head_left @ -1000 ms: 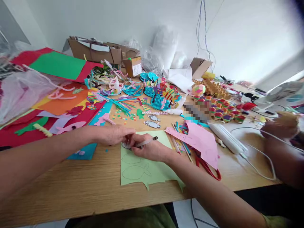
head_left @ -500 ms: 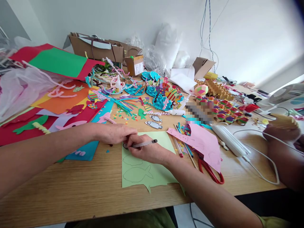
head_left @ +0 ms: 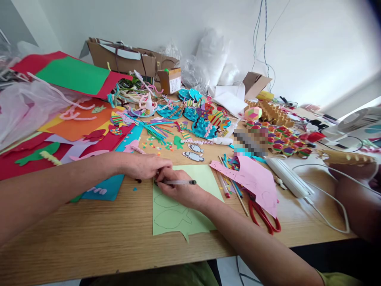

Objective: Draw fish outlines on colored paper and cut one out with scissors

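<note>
My right hand [head_left: 178, 186] is closed on a pen [head_left: 181, 182] with a clear barrel and a dark end, its tip hidden by the fingers. Under this hand a light green paper sheet [head_left: 196, 224] lies on the table, with pencil-thin fish outlines drawn on its lower left part and a torn, jagged bottom edge. My left hand [head_left: 145, 166] reaches in from the left, fingers bent and pressed together at the sheet's upper left, touching the right hand. What those fingers press on is hidden. Just beyond the sheet lie two small grey-white fish cutouts [head_left: 194, 153].
Right of the sheet are a pink paper piece [head_left: 258, 178], red-handled scissors [head_left: 268, 222] and a white power strip [head_left: 290, 178]. Coloured sheets [head_left: 77, 125] pile up on the left. Another person's arm [head_left: 354, 194] rests at the right edge. Cardboard boxes [head_left: 122, 59] stand behind.
The pen has tilted flatter, its back end dropping slightly. My right hand has shifted a little on the sheet; my left hand stays in place. The other person's hand at the right has moved.
</note>
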`<state>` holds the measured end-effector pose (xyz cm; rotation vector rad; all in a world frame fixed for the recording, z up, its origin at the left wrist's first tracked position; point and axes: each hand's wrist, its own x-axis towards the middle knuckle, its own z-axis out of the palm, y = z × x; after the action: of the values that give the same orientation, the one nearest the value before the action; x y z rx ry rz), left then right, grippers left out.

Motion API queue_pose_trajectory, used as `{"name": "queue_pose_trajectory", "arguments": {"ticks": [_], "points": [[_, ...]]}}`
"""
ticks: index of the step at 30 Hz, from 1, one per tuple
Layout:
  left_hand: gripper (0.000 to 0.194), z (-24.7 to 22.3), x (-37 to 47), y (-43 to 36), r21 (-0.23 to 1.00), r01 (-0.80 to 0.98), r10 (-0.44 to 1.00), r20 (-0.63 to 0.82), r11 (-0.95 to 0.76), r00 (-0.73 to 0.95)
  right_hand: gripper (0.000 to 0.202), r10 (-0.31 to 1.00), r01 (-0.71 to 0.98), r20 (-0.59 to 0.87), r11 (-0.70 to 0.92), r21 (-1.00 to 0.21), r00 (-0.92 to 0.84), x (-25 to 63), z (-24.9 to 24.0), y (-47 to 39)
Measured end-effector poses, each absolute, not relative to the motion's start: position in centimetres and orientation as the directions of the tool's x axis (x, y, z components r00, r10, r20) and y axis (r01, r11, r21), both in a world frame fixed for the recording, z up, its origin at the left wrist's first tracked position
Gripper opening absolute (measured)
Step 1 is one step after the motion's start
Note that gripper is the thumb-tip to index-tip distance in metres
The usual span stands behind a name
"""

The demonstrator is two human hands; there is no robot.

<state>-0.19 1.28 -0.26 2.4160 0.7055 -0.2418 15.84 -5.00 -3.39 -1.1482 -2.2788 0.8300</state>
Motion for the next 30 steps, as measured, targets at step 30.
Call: {"name": "queue_pose_trajectory", "arguments": {"ticks": [30], "points": [[0.031,0.4,-0.1,0.1,0.414,0.548,0.447,-0.321,-0.727,0.835,0.018,0.806,0.516,0.055,0.428,-0.742,-0.589,17.9,-1.8,-5.6]]}}
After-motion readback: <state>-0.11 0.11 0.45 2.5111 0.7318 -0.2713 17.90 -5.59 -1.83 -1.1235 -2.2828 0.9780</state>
